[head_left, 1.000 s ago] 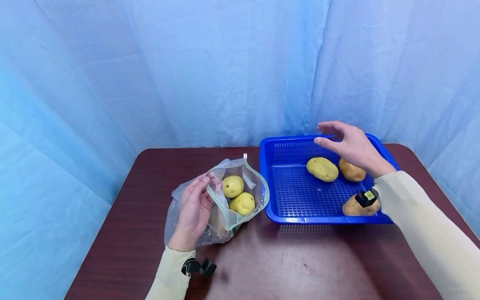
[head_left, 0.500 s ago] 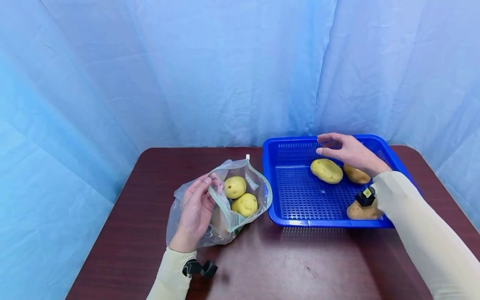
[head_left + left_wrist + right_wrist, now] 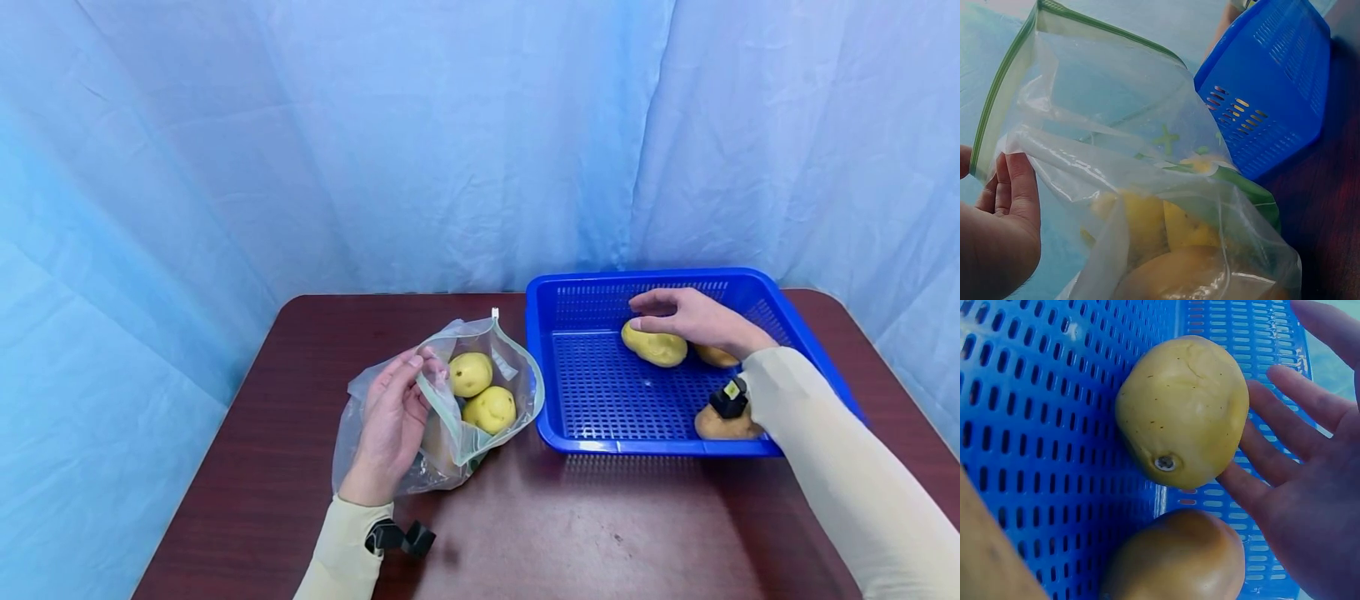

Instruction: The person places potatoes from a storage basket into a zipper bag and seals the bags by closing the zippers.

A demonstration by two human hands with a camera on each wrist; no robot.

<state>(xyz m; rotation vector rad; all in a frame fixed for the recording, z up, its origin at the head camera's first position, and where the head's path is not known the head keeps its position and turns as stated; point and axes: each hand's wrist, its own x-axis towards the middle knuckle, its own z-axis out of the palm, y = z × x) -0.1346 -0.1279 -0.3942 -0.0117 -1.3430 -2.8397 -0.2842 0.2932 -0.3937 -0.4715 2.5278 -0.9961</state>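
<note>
My left hand (image 3: 390,425) pinches the rim of a clear zip bag (image 3: 1129,125) with a green seal, holding its mouth wide. Inside the bag lie yellow potatoes (image 3: 489,410) and a browner one (image 3: 1175,275) lower down. Over the blue basket (image 3: 585,444), my right hand (image 3: 690,317) hovers with its fingers spread beside a yellow potato (image 3: 1182,412). In the right wrist view the fingertips come close behind that potato; whether they touch it I cannot tell. A brown potato (image 3: 1179,559) sits near it, partly covered by the hand in the head view.
Another brown potato (image 3: 723,423) lies at the basket's front right, under the right wrist. The dark red wooden table (image 3: 540,533) carries bag and basket side by side. Behind the table hangs a light blue curtain (image 3: 450,150).
My right hand has come down into the basket toward the yellow potato. The left hand keeps its hold on the bag. The head view has shifted slightly.
</note>
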